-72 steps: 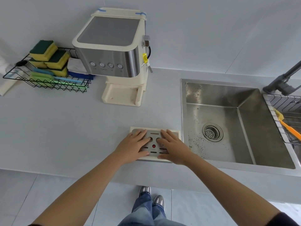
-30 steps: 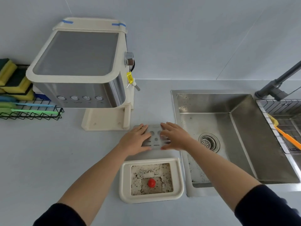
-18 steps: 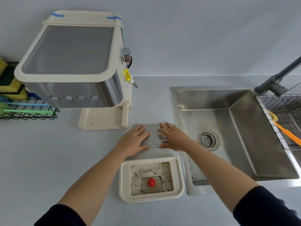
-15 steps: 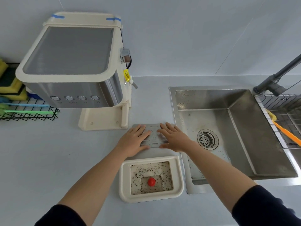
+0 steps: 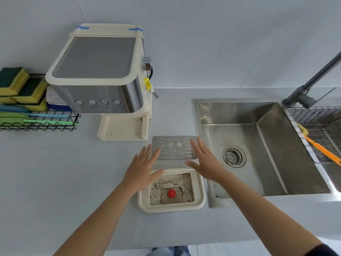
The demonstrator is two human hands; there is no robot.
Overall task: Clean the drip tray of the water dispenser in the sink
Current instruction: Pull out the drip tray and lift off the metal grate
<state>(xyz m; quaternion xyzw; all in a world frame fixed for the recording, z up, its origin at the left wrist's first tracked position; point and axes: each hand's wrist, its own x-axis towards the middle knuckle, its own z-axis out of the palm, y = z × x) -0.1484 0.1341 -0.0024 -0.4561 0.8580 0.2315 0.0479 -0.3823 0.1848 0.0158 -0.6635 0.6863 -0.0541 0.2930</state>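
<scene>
The cream drip tray (image 5: 200,191) lies on the counter near its front edge, its inside speckled with dark grime around a red float (image 5: 171,193). Its metal grate (image 5: 174,147) lies flat on the counter just behind it. My left hand (image 5: 143,169) hovers open over the tray's left rim, fingers spread, touching nothing. To the right of the grate, near the sink edge, my right hand (image 5: 204,160) is open too. The cream and steel water dispenser (image 5: 99,76) stands at the back left. The steel sink (image 5: 258,145) is to the right.
A black wire rack (image 5: 36,122) with yellow-green sponges and brushes sits at the far left. A dark faucet (image 5: 311,84) rises behind the sink. A wire drying rack (image 5: 317,126) with an orange brush (image 5: 323,149) hangs at the sink's right side.
Both hands have lifted off the metal grate and pulled back toward me, fingers spread. The grate now lies free on the counter behind the tray.
</scene>
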